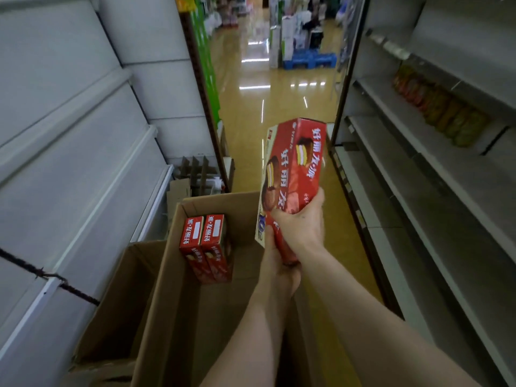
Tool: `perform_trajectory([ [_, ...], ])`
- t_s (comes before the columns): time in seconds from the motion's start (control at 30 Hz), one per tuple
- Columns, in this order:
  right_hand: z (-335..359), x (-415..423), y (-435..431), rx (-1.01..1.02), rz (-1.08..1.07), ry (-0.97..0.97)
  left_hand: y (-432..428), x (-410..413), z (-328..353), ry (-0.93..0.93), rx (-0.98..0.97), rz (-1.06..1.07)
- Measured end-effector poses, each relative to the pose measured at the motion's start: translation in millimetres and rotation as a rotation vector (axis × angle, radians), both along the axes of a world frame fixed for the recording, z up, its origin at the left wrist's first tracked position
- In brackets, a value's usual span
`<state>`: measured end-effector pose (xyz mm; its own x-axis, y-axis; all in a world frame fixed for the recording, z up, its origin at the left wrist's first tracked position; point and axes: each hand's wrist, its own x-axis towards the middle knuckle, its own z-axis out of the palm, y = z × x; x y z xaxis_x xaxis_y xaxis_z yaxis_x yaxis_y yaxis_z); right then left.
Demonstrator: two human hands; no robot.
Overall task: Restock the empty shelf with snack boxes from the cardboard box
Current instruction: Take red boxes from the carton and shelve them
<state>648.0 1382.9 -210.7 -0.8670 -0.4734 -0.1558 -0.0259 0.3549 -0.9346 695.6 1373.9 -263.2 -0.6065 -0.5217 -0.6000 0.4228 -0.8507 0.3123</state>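
Left grip point(275, 263) and right grip point(303, 223) both clasp red snack boxes point(296, 169) held above the cardboard box point(167, 303), so the next move is setting them squarely on a bare shelf point(405, 208).

Both bare forearms reach forward, close together, the right one angling in from the lower right. The right hand point(303, 226) grips the near end of a red snack box point(293, 169) from above, thumb up its right face. The left hand point(277, 263) cups it from beneath, fingers curled along the left edge.
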Motion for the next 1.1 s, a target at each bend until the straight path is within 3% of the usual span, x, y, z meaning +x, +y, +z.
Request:
perform_trajectory([
  [0.23,77.1,-57.5,82.8,0.112,0.229,0.058,34.7,-14.2,30.2,-0.051,-0.243,-0.27],
  [0.5,149.0,-102.6,197.2,0.226,0.255,0.061,82.9,-73.3,91.9,0.122,-0.56,-0.596],
  [0.73,174.7,-117.3,280.0,0.203,-0.031,0.14,141.4,-141.1,139.4,0.165,-0.485,-0.718],
  [0.9,170.1,-107.4,317.0,-0.033,-0.375,0.175,182.6,-177.0,156.9,0.253,-0.26,-0.813],
  [1.1,159.9,-90.8,358.7,-0.256,-0.608,0.119,222.4,-197.4,160.6,0.411,-0.273,-1.003],
])
